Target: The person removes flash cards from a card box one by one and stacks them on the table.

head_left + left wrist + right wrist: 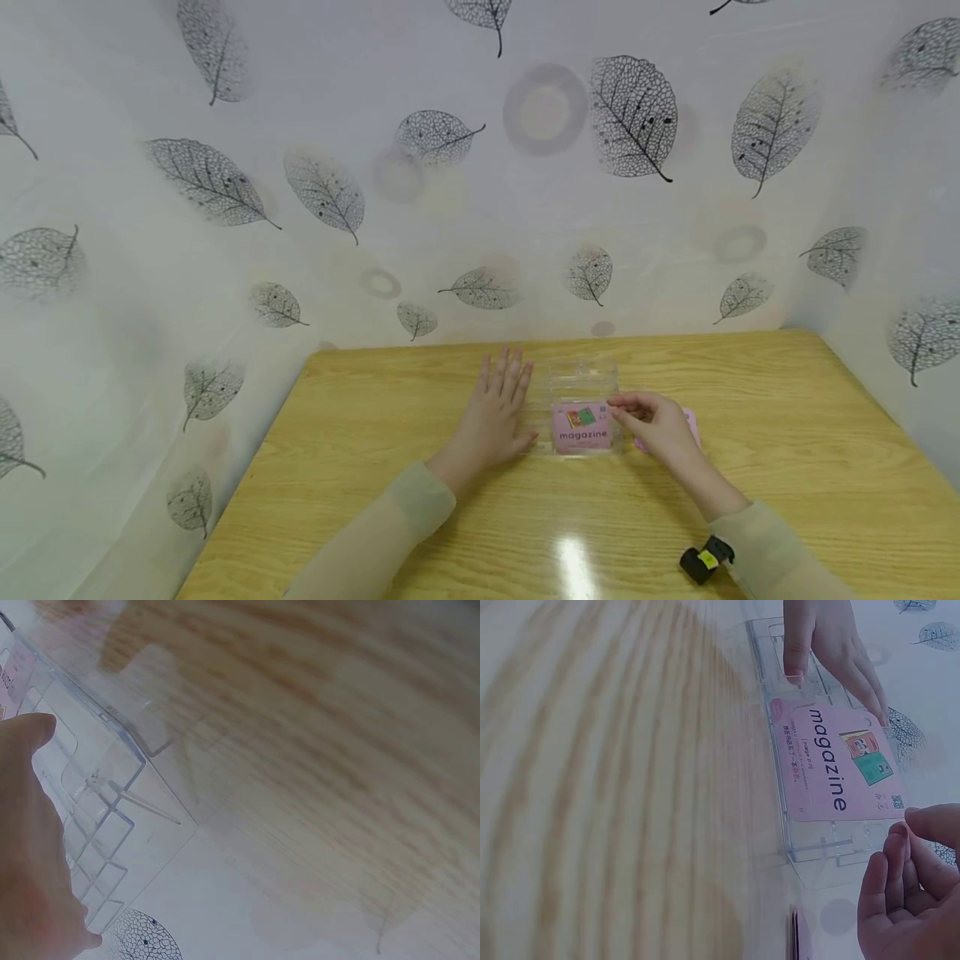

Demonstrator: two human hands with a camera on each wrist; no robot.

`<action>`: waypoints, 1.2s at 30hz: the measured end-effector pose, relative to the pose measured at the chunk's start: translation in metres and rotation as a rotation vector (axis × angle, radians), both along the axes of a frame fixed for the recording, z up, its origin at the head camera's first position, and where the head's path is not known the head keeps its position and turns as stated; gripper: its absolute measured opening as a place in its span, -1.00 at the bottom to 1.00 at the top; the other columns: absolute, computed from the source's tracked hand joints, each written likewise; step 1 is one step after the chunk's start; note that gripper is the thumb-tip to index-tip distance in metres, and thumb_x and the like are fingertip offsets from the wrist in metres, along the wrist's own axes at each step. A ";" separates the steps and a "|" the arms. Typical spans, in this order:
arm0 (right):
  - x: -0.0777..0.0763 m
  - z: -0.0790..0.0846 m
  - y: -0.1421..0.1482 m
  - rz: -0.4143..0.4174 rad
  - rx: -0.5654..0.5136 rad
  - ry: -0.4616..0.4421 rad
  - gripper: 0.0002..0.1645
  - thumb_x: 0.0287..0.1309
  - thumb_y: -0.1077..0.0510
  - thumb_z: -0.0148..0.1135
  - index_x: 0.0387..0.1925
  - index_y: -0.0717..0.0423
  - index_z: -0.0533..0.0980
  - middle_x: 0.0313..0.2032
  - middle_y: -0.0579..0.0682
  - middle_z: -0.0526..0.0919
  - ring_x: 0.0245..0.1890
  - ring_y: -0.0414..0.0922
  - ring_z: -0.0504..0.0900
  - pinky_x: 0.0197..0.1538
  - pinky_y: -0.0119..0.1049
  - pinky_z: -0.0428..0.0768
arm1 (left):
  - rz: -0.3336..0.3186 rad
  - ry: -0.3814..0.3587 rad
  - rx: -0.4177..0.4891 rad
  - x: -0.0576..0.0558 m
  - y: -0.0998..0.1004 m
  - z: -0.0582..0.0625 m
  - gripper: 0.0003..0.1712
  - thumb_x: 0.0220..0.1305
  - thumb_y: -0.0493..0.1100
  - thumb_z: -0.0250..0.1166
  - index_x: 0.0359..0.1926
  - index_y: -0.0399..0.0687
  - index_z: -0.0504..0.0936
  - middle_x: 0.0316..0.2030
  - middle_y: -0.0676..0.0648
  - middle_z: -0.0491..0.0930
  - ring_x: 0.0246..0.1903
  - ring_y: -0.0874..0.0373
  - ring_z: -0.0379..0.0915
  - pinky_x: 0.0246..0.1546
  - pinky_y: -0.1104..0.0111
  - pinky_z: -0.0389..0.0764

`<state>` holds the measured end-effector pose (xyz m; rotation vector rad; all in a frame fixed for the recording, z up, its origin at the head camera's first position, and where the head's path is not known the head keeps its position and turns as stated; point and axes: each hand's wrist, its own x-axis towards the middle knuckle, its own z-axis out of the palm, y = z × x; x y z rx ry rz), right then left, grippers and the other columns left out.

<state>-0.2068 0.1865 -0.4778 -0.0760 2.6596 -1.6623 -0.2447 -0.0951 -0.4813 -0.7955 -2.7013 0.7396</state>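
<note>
A pink card [583, 444] printed "magazine" stands in the front of a clear plastic stepped rack [583, 385]. My right hand [663, 429] pinches the card's upper right corner between thumb and forefinger, the other fingers curled in, as the right wrist view shows at the card [817, 761]. Spread along the rack's left side is my left hand [491, 417], fingers extended and thumb toward the front. In the left wrist view that hand [34, 847] overlaps the rack's clear tiers [101, 817].
More pink cards [692, 425] lie on the wooden table [787, 467] to the right, partly hidden behind my right hand. A black device [705, 560] sits at the right wrist. White leaf-print sheeting [480, 208] surrounds the table's back and sides.
</note>
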 end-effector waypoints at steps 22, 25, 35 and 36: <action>-0.003 -0.004 -0.002 -0.005 0.037 -0.014 -0.73 0.39 0.15 0.40 0.00 0.24 0.71 -0.29 0.04 0.73 -0.41 -0.29 0.53 -0.61 -0.44 0.50 | -0.002 0.003 -0.004 0.000 0.000 0.000 0.25 0.42 0.64 -0.16 0.72 -0.17 -0.15 0.71 -0.31 -0.18 0.71 -0.25 -0.22 0.70 -0.14 -0.07; -0.004 -0.005 -0.003 -0.011 0.046 -0.018 -0.74 0.37 0.15 0.42 -0.03 0.24 0.70 -0.32 0.02 0.71 -0.41 -0.28 0.52 -0.60 -0.44 0.51 | -0.002 0.005 -0.007 0.000 0.000 0.001 0.25 0.42 0.64 -0.17 0.72 -0.17 -0.16 0.72 -0.31 -0.18 0.71 -0.25 -0.22 0.71 -0.14 -0.07; -0.005 -0.007 -0.004 -0.003 0.050 -0.023 -0.76 0.35 0.17 0.43 -0.07 0.25 0.67 -0.32 0.02 0.66 -0.40 -0.26 0.51 -0.57 -0.42 0.54 | 0.002 -0.004 -0.015 0.000 0.000 0.001 0.24 0.43 0.65 -0.21 0.73 -0.15 -0.18 0.72 -0.29 -0.19 0.71 -0.25 -0.23 0.71 -0.13 -0.06; -0.005 -0.007 -0.004 -0.002 0.049 -0.022 -0.76 0.35 0.17 0.43 -0.07 0.25 0.67 -0.32 0.02 0.66 -0.40 -0.26 0.51 -0.57 -0.42 0.54 | 0.003 -0.002 -0.020 0.000 0.000 0.001 0.24 0.43 0.65 -0.22 0.73 -0.14 -0.18 0.72 -0.29 -0.20 0.71 -0.25 -0.23 0.71 -0.13 -0.05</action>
